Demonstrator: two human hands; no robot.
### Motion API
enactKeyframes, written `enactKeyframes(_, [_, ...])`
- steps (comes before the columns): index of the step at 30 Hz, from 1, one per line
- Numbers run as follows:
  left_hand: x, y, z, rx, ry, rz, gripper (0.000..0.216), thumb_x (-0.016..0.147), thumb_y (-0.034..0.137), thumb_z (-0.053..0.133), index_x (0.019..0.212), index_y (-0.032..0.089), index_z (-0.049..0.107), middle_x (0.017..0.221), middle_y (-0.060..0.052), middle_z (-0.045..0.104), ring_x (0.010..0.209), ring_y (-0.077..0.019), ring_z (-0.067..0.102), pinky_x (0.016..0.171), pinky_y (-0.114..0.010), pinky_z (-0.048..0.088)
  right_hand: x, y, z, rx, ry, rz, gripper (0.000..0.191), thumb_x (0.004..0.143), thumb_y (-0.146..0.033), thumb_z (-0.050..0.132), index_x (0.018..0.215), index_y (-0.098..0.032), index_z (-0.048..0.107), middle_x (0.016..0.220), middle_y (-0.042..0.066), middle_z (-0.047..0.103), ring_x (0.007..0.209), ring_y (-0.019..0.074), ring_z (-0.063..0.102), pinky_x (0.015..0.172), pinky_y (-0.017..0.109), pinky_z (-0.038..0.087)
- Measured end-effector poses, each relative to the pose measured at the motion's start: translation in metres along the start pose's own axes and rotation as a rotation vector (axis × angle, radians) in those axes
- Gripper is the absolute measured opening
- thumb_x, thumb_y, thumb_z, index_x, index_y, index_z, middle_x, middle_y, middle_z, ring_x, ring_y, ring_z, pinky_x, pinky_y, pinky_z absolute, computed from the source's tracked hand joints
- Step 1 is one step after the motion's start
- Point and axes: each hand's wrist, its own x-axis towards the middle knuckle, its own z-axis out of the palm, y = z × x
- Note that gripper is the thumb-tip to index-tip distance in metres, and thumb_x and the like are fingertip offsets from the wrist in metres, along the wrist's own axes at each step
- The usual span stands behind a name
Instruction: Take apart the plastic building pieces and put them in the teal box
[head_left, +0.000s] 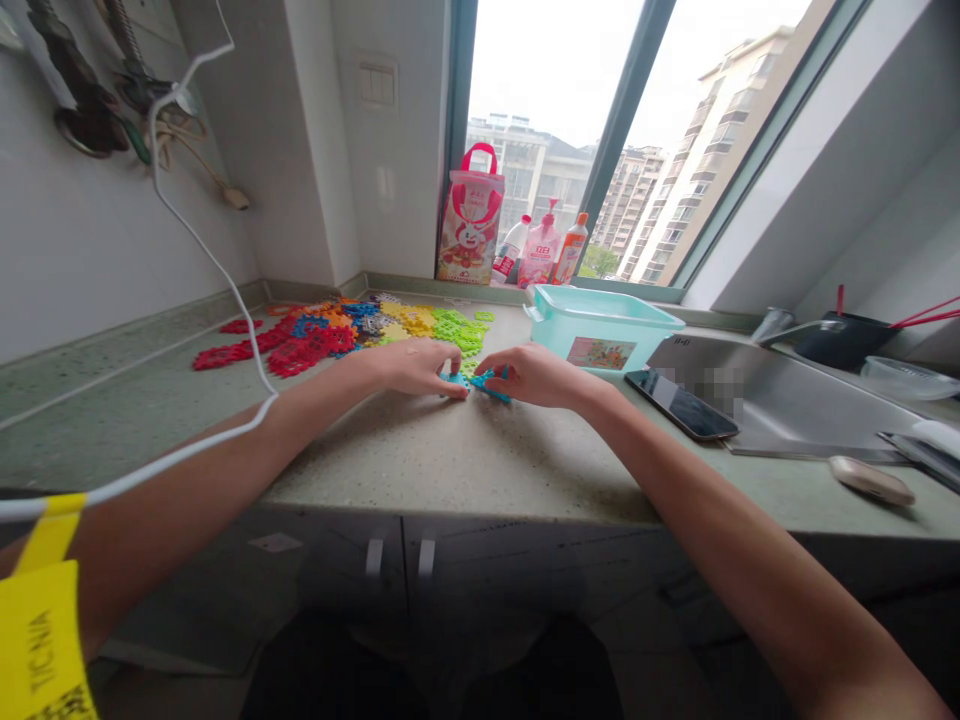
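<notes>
The near edge of the table [420, 460] runs across below both hands, with a bare strip of surface between that edge and the fingers. At the left, a white cable [19, 511] crosses the view in front of the left forearm.

Past the bare strip, the left hand [424, 368] and right hand [529, 375] face each other, fingertips near together. The left thumb and forefinger pinch the left blue piece [455, 379], mostly covered by them. The right fingers are closed on the right blue piece [492, 386], whose long axis slants from far left to near right, its far-left end pointing at the other piece. So each piece lies just inward of its own hand, nearer to that hand than to the other; whether the two pieces touch is too small to tell.

To the right, a phone [682, 405] lies along the rim of the sink [780, 400], well apart from the right fingers. Just beyond the hands sit loose green pieces [459, 330], leaving little room on the far side. Red pieces [311, 350] spread left toward the wall. A pale teal tub [630, 315] stands beyond the right wrist, near the table's far edge.
</notes>
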Motion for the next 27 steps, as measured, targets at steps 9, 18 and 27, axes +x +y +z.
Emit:
enactKeyframes(9, [-0.0018, 0.0061, -0.0019, 0.021, -0.001, -0.001, 0.056, 0.087, 0.071, 0.065, 0.118, 0.025, 0.068, 0.104, -0.007, 0.075, 0.09, -0.0243, 0.067, 0.074, -0.031, 0.041, -0.0016, -0.0091, -0.0043, -0.019, -0.035, 0.0, 0.029, 0.094, -0.023, 0.067, 0.119, -0.027, 0.083, 0.084, 0.001, 0.079, 0.068, 0.0141, 0.066, 0.069, 0.024, 0.043])
enactKeyframes(18, [-0.0003, 0.0017, 0.0001, 0.009, 0.01, 0.015, 0.057, 0.086, 0.074, 0.064, 0.116, 0.026, 0.069, 0.101, -0.006, 0.075, 0.086, -0.0236, 0.067, 0.068, -0.03, 0.038, -0.0012, -0.006, -0.0025, -0.006, -0.023, -0.013, 0.029, 0.094, -0.024, 0.068, 0.119, -0.027, 0.083, 0.081, 0.001, 0.078, 0.069, 0.0149, 0.068, 0.071, 0.026, 0.044])
enactKeyframes(27, [0.0002, 0.0017, 0.0002, -0.002, 0.008, 0.019, 0.057, 0.085, 0.075, 0.065, 0.114, 0.025, 0.069, 0.097, -0.005, 0.075, 0.082, -0.0225, 0.066, 0.065, -0.03, 0.037, -0.0009, -0.0048, -0.0025, -0.002, -0.02, -0.012, 0.029, 0.094, -0.023, 0.067, 0.118, -0.027, 0.083, 0.084, 0.001, 0.079, 0.069, 0.0145, 0.067, 0.07, 0.026, 0.044])
